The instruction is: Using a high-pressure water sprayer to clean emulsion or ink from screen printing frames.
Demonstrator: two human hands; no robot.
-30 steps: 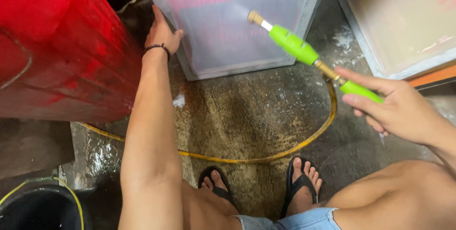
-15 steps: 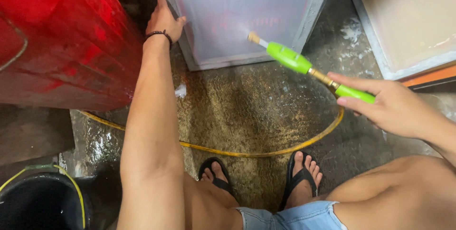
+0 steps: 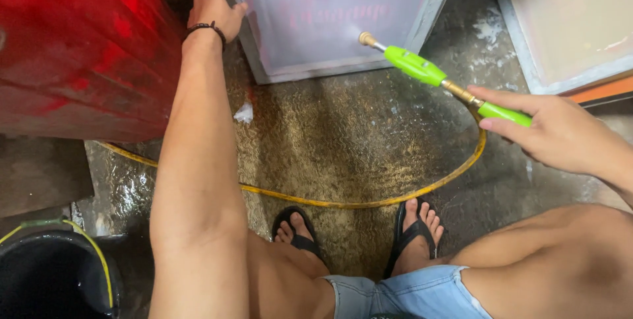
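Left hand (image 3: 214,9) flat, bracing the grey-framed mesh screen (image 3: 336,16) (steady as before) — right hand (image 3: 560,134) grips the green spray wand (image 3: 422,70), now swung lower.

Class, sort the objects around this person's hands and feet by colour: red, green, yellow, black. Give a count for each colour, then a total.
Red: 1, the big drum
Green: 1, the spray nozzle in the right hand
Yellow: 1, the hose
Black: 4, two sandals, the bucket, the wristband on the left hand
Total: 7
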